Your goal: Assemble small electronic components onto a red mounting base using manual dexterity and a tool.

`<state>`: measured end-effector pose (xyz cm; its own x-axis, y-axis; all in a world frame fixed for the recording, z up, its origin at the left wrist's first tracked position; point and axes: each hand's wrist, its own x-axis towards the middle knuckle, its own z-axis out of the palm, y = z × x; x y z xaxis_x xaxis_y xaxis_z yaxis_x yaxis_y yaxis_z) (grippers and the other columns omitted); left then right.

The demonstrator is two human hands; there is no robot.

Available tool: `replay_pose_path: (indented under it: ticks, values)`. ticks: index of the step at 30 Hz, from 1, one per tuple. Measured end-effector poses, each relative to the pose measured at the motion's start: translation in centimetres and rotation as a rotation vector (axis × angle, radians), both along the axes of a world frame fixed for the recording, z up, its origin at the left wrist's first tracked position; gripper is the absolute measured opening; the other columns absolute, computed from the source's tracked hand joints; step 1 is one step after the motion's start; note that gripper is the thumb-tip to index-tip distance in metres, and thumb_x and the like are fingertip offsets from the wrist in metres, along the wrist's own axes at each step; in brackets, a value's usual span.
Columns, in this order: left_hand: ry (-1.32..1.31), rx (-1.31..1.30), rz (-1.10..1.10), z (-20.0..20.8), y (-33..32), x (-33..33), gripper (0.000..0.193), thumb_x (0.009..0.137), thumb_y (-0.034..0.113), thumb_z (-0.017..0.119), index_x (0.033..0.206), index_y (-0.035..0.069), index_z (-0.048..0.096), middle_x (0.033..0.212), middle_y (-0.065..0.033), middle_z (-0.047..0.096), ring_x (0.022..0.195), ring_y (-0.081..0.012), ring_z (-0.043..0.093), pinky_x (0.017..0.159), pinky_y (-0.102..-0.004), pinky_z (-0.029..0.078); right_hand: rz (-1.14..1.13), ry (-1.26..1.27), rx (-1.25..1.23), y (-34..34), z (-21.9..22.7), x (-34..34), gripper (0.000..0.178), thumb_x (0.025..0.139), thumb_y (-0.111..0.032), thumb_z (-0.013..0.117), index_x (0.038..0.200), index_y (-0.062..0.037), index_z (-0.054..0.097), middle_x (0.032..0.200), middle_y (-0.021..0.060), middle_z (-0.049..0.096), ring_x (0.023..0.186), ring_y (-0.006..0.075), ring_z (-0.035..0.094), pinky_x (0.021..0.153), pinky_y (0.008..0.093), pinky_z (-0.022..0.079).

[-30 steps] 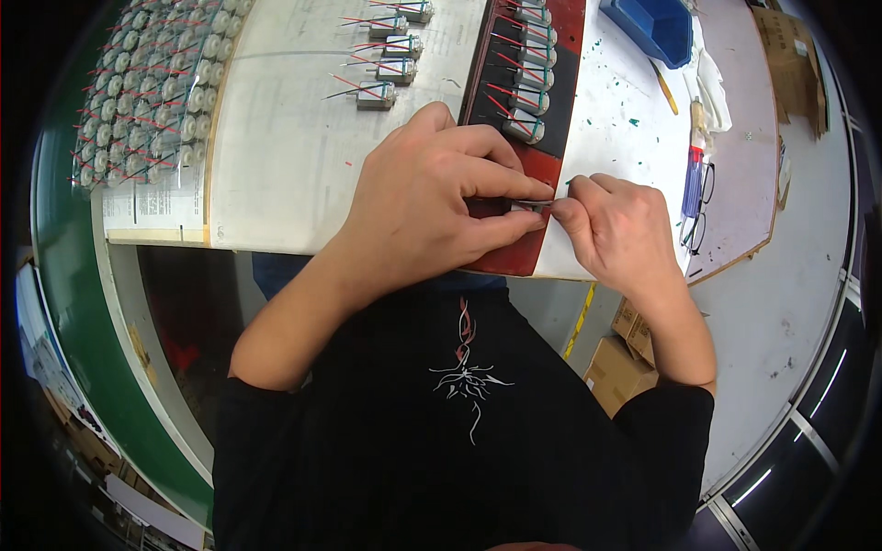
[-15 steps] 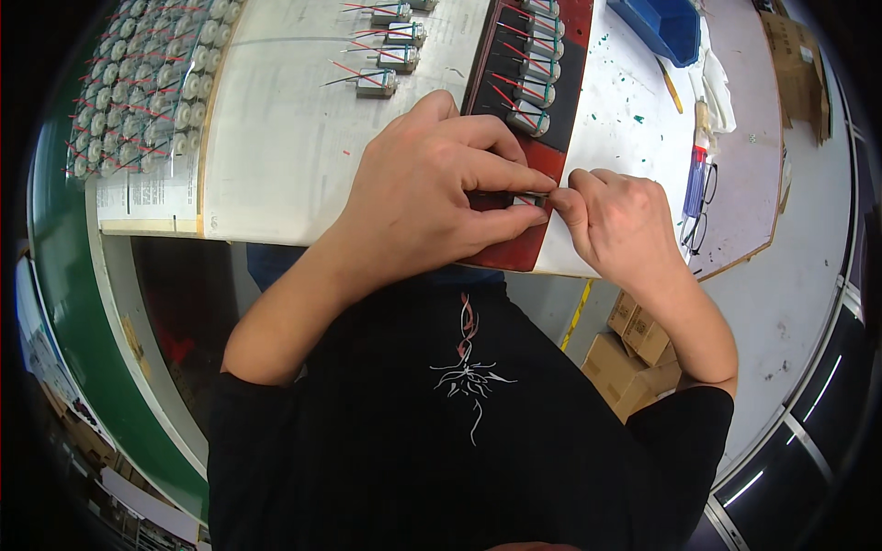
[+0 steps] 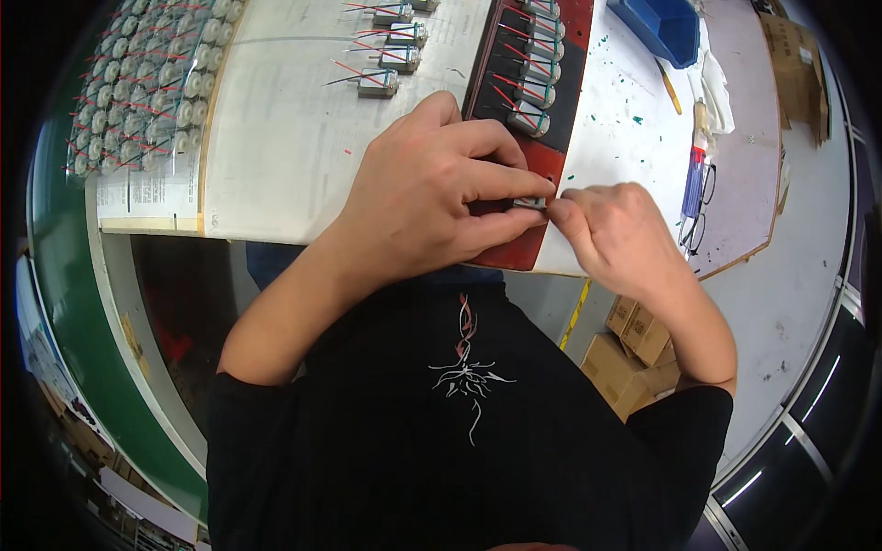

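Near the front end of a long red and black rack (image 3: 511,253), my left hand (image 3: 418,188) holds a small electric motor (image 3: 528,203) between its thumb and fingers. Most of that motor is hidden under the hand. My right hand (image 3: 629,237) is closed in a pinch at the motor's right end; whatever lies between its fingertips is too small to make out. Farther up the rack stand several silver motors (image 3: 530,119) with red and green wires. More wired motors (image 3: 377,85) lie in a column left of the rack.
Many white-capped motors in clear plastic trays (image 3: 152,92) fill the far left. At the back right are a blue bin (image 3: 660,32), a yellow-handled tool (image 3: 669,87), a screwdriver (image 3: 695,179) and glasses (image 3: 703,220). Green scraps dot the white table. Cardboard boxes (image 3: 625,376) stand below.
My right hand has shifted slightly, its wrist and fingers turning at the motor's end. A bit more of the motor shows between my left fingers. The left hand has barely moved.
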<state>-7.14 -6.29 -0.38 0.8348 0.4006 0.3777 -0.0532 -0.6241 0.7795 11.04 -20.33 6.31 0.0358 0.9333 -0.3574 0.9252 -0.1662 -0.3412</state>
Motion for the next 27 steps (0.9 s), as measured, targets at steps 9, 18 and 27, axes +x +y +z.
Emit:
replay_pose_path:
  ticks: [9, 18, 27]
  values:
    - [-0.017, 0.013, 0.013, 0.3, 0.3, 0.3, 0.02, 0.076, 0.026, 0.085, 0.095, 0.022, 0.084, 0.091, 0.0076, 0.071, 0.078, -0.0202, 0.054, 0.068, -0.0306, 0.049, 0.026, -0.061, 0.052, -0.7, -0.9, 0.0, 0.035, 0.104, -0.025, 0.055, 0.081, -0.0014, 0.065, 0.066, 0.017, 0.06, 0.06, 0.0371, 0.059, 0.058, 0.0455, 0.046]
    - [-0.071, 0.146, -0.005, 1.4, 1.3, -0.1, 0.029, 0.072, 0.016, 0.088, 0.1, 0.019, 0.083, 0.095, 0.0036, 0.071, 0.082, -0.0198, 0.053, 0.072, -0.0312, 0.045, -0.659, 0.095, 0.428, -1.7, -1.4, 8.9, 0.011, 0.093, -0.012, 0.073, 0.094, -0.0017, 0.068, 0.084, 0.0031, 0.06, 0.072, 0.012, 0.052, 0.065, 0.0278, 0.042]
    - [-0.084, 0.405, 0.175, 2.4, 2.0, 1.0, 0.013, 0.08, 0.019, 0.083, 0.093, 0.019, 0.08, 0.093, 0.0027, 0.066, 0.082, -0.0212, 0.058, 0.071, -0.034, 0.049, -0.432, 0.04, 0.333, 0.1, -3.2, 11.4, 0.013, 0.093, -0.007, 0.073, 0.097, -0.001, 0.063, 0.09, 0.0057, 0.062, 0.081, 0.0161, 0.056, 0.074, 0.0294, 0.046]
